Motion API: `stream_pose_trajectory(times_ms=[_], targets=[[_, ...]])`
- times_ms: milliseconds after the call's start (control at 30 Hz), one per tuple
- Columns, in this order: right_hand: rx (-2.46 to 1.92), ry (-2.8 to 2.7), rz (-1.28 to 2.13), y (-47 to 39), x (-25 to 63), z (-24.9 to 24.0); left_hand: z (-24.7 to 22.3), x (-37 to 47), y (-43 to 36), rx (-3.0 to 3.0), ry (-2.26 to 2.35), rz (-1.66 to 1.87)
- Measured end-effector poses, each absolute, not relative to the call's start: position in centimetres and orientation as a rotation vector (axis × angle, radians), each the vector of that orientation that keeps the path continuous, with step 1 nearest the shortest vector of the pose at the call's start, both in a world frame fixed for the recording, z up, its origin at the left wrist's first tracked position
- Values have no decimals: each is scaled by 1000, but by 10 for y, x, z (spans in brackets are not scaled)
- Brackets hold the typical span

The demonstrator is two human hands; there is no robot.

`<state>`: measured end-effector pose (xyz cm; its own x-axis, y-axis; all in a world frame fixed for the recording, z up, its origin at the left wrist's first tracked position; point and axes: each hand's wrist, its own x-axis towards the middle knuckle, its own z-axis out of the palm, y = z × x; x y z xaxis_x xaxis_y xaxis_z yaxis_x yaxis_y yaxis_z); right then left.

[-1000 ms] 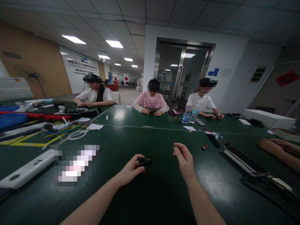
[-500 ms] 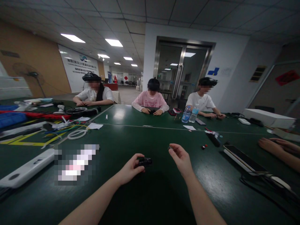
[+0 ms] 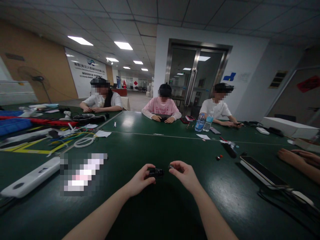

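Note:
My left hand grips a small black cylindrical object between thumb and fingers, its far end pointing right. It could be a small flashlight, but its kind is not clear. Just right of that end, my right hand pinches a tiny silvery piece at its fingertips, too small to name. A narrow gap separates the piece from the black object. Both hands are held low over the dark green table.
A white power strip and a pixelated flat item lie left. To the right are a phone on a white block, small red-and-black bits and a co-worker's hands. Water bottles stand farther back; three people sit opposite.
My right hand has moved left and slightly down, bringing the tiny piece close to the black object's end. My left hand has hardly moved. The view has shifted a little.

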<state>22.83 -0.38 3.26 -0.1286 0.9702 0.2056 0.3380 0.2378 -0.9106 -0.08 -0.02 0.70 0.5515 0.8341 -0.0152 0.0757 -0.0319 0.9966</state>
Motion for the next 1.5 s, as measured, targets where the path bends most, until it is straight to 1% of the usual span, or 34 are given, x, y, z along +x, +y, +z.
stream_pose_trajectory(times_ms=[200, 367, 567, 1200, 1500], targets=[[-1194, -1813, 858, -14, 207, 33, 0, 3, 3, 1475, 744, 784], [-1170, -1846, 780, -14, 195, 23, -1, 7, 4, 1435, 717, 809], [-1201, -1881, 897, -11, 192, 15, -2, 6, 5, 1429, 704, 788], [-1115, -1820, 902, -11, 199, 14, 3, 0, 5, 1423, 741, 790], [-1171, -1792, 907, -12, 198, 15, -2, 0, 6, 1447, 753, 794]])
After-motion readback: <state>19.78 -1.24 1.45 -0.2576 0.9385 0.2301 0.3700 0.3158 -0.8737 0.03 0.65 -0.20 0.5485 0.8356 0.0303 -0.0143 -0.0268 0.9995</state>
